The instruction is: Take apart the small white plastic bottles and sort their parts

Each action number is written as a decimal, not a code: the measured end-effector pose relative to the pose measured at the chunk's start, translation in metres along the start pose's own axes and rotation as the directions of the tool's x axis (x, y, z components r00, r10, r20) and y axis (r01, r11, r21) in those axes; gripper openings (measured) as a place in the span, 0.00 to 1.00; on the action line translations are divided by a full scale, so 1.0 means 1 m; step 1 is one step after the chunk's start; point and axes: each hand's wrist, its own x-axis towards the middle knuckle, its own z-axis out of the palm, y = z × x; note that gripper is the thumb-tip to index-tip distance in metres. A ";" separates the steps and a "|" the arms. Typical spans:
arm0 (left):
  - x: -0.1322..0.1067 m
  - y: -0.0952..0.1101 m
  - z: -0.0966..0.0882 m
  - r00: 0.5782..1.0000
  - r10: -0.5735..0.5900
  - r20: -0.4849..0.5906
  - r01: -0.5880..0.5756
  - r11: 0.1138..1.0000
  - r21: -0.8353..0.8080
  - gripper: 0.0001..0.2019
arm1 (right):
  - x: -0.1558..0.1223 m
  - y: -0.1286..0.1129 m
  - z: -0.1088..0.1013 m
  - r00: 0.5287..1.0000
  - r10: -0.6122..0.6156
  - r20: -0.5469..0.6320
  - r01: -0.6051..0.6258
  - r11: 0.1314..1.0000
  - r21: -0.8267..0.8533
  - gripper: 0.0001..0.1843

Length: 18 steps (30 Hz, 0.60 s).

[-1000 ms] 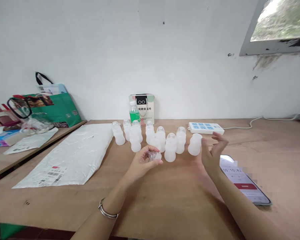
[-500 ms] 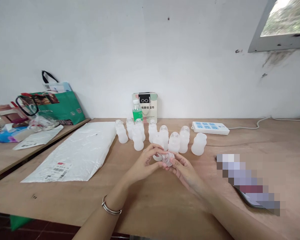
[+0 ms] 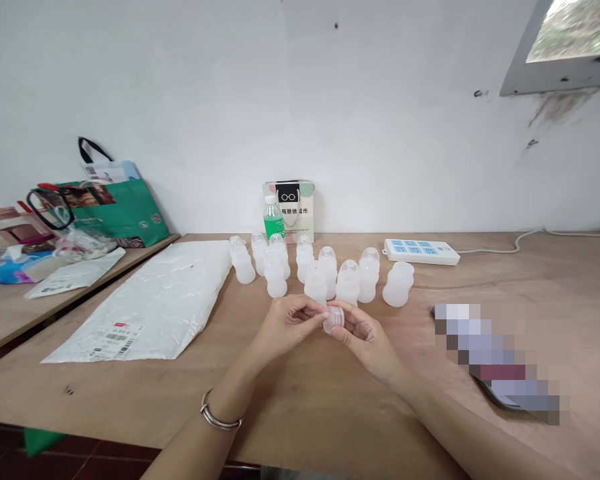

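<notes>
Small frosted-white baby bottles (image 3: pixel 277 280) stand in a loose group in front of my hands, most with clear domed covers. One open bottle (image 3: pixel 398 285) without a cover stands at the right end. Between my hands is a clear, ridged baby bottle top (image 3: pixel 335 319), held sideways above the table. My right hand (image 3: pixel 367 337) grips its rim with thumb and fingers. At its left side, the pinched fingertips of my left hand (image 3: pixel 293 327) close on it; the part between them is hidden.
On the wooden table (image 3: pixel 300 413) a white mailing bag (image 3: pixel 165 293) lies left, a power strip (image 3: pixel 421 251) back right and a blurred-out phone (image 3: pixel 500 393) right. A paper bag (image 3: pixel 303 230) and green-labelled bottle (image 3: pixel 273 220) stand by the wall. A green bag (image 3: pixel 125 213) sits far left.
The bottle top has been turned from dome facing me to sideways, its ridged ring now showing. My left fingers have drawn into a pinch at its left side.
</notes>
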 end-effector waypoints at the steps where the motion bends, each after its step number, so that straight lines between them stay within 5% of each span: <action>1: 0.000 0.001 0.000 1.000 -0.031 -0.005 0.031 0.999 -0.033 0.04 | 0.000 0.002 -0.001 1.000 -0.021 -0.005 0.021 0.999 -0.035 0.20; 5: 0.002 0.004 0.000 0.988 -0.151 0.004 0.150 0.974 -0.171 0.07 | -0.001 0.010 -0.004 0.988 -0.156 0.020 0.156 0.955 -0.250 0.22; 8: 0.003 0.006 -0.003 0.953 -0.291 0.081 0.302 0.926 -0.227 0.08 | -0.001 0.014 -0.007 0.952 -0.291 0.095 0.301 0.833 -0.464 0.20; 13: 0.006 0.002 -0.009 0.866 -0.456 0.204 0.499 0.803 -0.326 0.09 | 0.000 0.015 -0.012 0.828 -0.487 0.278 0.542 0.568 -0.619 0.20; 18: 0.006 -0.001 -0.009 0.820 -0.499 0.281 0.573 0.715 -0.401 0.11 | 0.003 0.012 -0.014 0.685 -0.589 0.429 0.693 0.345 -0.633 0.23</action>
